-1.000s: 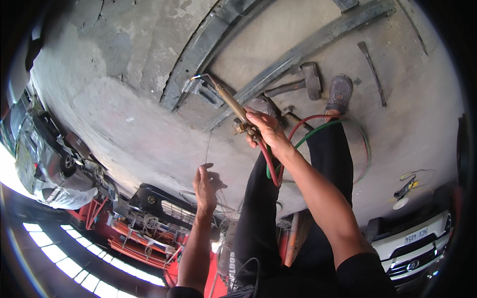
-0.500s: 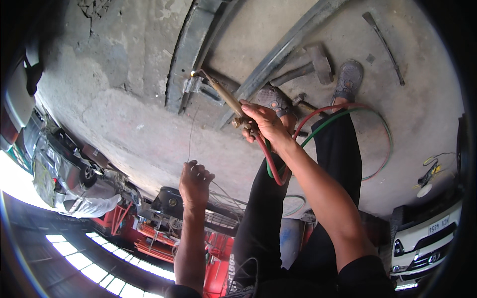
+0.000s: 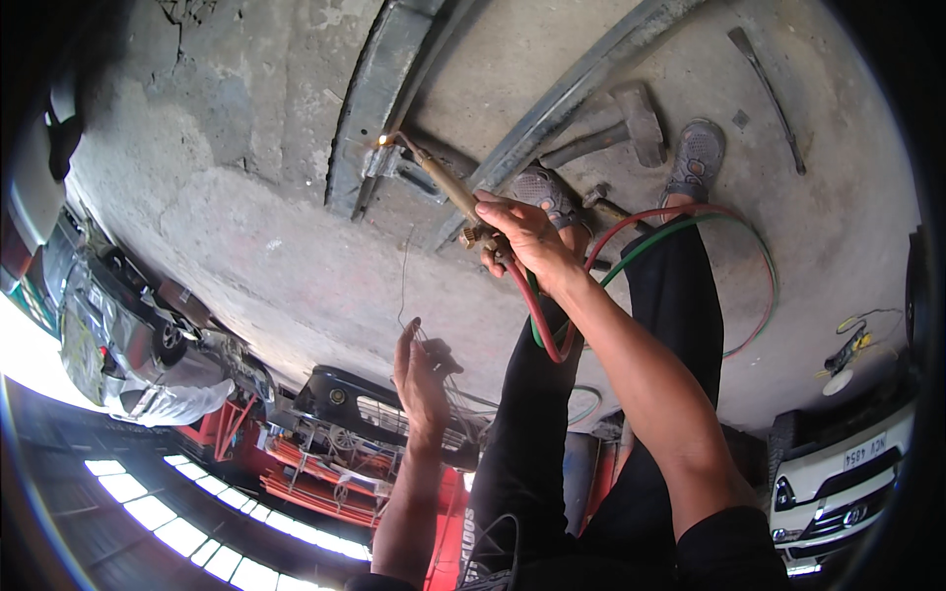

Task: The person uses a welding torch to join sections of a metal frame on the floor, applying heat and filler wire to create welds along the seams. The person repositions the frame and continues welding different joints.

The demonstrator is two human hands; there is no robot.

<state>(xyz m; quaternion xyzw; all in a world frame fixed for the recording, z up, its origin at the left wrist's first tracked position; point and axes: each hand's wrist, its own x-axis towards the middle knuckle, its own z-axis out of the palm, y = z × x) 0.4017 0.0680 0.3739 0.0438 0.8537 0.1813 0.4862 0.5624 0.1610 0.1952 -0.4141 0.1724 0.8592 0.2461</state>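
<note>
My right hand (image 3: 527, 236) is closed round the brass handle of a gas torch (image 3: 445, 185), with red and green hoses (image 3: 532, 313) trailing from it. The torch's bent tip ends in a small bright glow at a metal bracket (image 3: 378, 163) on the grey steel rail (image 3: 367, 128). Lower left, my left hand (image 3: 424, 379) is turned edge-on, its fingers curled and partly hidden. A thin wire (image 3: 403, 281) rises from these fingers toward the rail, its upper end short of the glow. More wire runs off behind the hand to the right.
A second steel rail (image 3: 581, 89) lies slantwise nearby. A sledgehammer (image 3: 641, 123), a smaller hammer (image 3: 616, 207) and a pry bar (image 3: 769, 98) lie on the concrete around my feet. The hoses loop across my legs. Vehicles (image 3: 847, 483) stand farther off.
My left hand has moved right and turned edge-on, and the wire has shifted right with it. The torch in my right hand has stayed almost still, its glow at the bracket.
</note>
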